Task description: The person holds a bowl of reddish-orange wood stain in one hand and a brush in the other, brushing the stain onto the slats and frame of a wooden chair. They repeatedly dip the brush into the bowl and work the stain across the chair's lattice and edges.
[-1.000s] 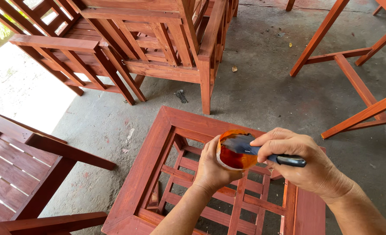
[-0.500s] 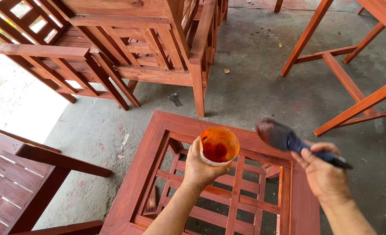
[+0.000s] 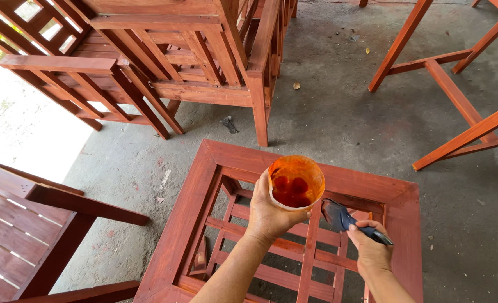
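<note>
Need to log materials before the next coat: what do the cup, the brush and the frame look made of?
Cup: thin translucent plastic, probably; light glows through its orange-stained wall, red-brown liquid inside. Brush: dark handle, plastic or painted wood, unclear; bristles dark and wet-looking. Frame: wood, stained reddish-brown, with visible grain and mitred corners. Left hand holds the cup, right hand the brush.

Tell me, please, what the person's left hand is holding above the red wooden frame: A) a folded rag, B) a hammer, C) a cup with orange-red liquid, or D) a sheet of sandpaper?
C: the left hand grips a stained cup with orange-red liquid inside, while the right hand holds a brush.
</note>
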`<state>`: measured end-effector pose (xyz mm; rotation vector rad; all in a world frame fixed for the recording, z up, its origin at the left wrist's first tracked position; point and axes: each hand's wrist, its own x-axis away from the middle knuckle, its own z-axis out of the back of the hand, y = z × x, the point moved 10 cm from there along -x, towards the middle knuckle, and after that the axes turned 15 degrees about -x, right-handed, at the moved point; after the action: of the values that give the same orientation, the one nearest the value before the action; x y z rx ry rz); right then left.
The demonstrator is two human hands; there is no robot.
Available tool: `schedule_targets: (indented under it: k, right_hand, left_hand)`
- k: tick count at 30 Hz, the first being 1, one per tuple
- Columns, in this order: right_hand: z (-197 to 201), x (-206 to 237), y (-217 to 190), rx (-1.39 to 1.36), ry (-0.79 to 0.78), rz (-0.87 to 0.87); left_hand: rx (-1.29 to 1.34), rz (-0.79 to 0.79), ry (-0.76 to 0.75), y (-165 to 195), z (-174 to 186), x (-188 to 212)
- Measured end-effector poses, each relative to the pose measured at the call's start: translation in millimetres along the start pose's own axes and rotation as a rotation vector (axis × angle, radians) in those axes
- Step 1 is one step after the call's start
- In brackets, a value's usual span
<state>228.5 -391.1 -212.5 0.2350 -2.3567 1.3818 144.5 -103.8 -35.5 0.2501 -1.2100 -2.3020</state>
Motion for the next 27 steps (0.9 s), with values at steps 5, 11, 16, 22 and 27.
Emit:
schedule_targets:
  k: [5, 11, 16, 22, 27]
  right_hand:
    - [-9.6, -12.6, -12.1, 0.052, -0.103, 0.005]
    - [-1.9, -18.3, -16.8, 0.191, -0.020, -0.007]
    - [-20.6, -11.7, -17.4, 0.463, -0.050, 0.100]
    - [-90.2, 52.0, -15.1, 1.411, -0.914, 0.651]
    - [-99.0, 80.0, 22.9, 1.719, -1.423, 0.696]
  left_hand:
    - [0.030, 0.009, -0.004, -1.3, 1.3, -1.1]
    - [0.060, 0.011, -0.012, 3.2, 4.6, -1.1]
    - [0.072, 0.042, -0.057, 3.2, 0.4, 1.8]
    - [0.175, -0.010, -0.049, 7.1, 8.4, 0.4]
    - [0.133, -0.008, -0.034, 10.0, 5.2, 1.1]
